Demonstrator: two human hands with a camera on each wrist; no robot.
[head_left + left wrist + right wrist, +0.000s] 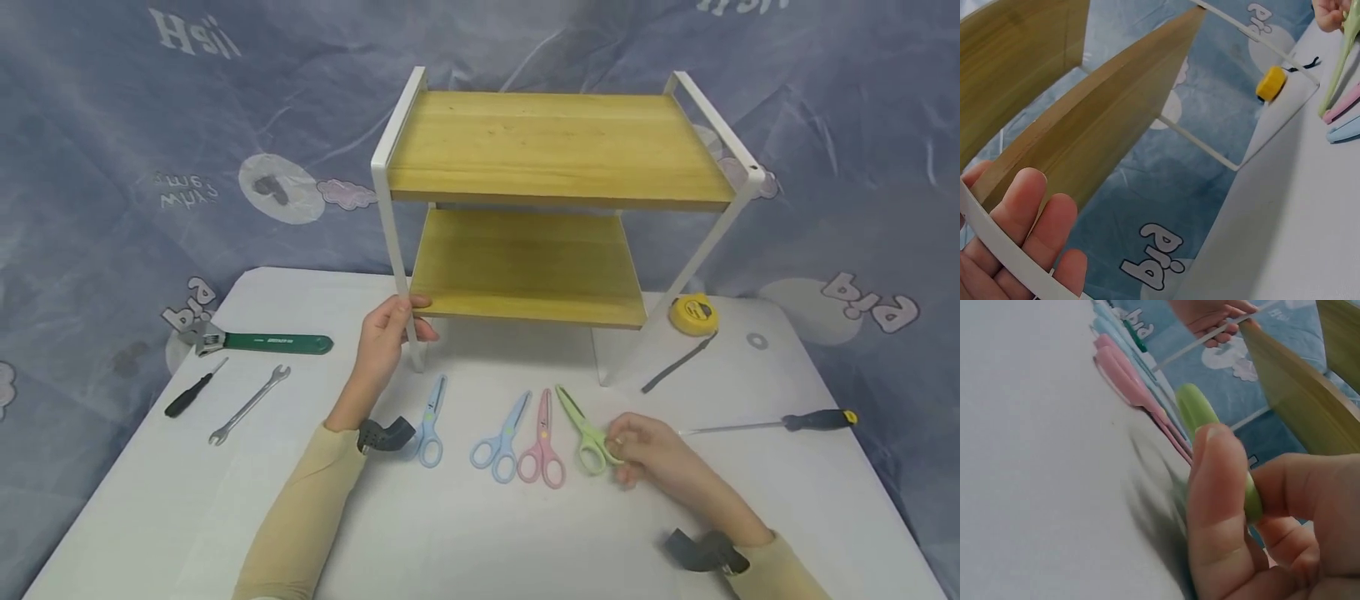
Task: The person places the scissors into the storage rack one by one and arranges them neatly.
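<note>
My left hand (381, 337) grips the white front leg of a two-tier wooden shelf (555, 150), at the left end of its lower board (525, 267). In the left wrist view, its fingers curl around the white frame (999, 240) beside the board's edge. My right hand (652, 454) pinches one handle loop of the green scissors (592, 442) between thumb and fingers. In the right wrist view, the green loop (1194, 405) stands above its shadow on the table. Beside it lie pink scissors (543, 429), then two pairs of blue scissors (508, 432).
On the left of the white table (300, 517) lie a green-handled adjustable wrench (277, 342), a black screwdriver (190, 395) and an open-ended wrench (250, 406). At the right are a yellow tape measure (693, 315) and a long screwdriver (817, 420). Patterned blue sheeting hangs behind.
</note>
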